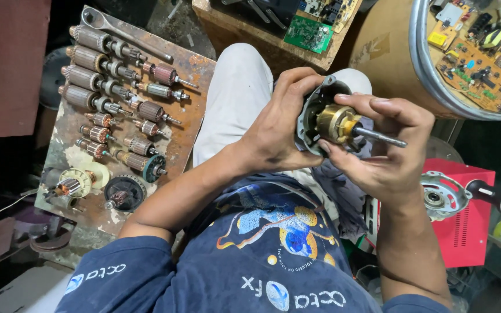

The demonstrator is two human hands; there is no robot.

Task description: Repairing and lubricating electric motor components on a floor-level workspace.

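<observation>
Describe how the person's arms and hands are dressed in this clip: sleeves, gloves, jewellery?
Both hands, left hand and right hand, are bare: no gloves, and no rings or watch visible. The forearms are uncovered. Short dark blue T-shirt sleeves end near the elbows; the shirt carries a colourful printed graphic on the chest.

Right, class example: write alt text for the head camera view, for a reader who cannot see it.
Seen from above, a seated person's left hand cups a grey motor housing while the right hand grips its brass-coloured rotor and steel shaft. Beside the person's knee, a rusty metal plate carries rows of copper-wound armatures; circuit boards fill a round tub at the top corner.
</observation>
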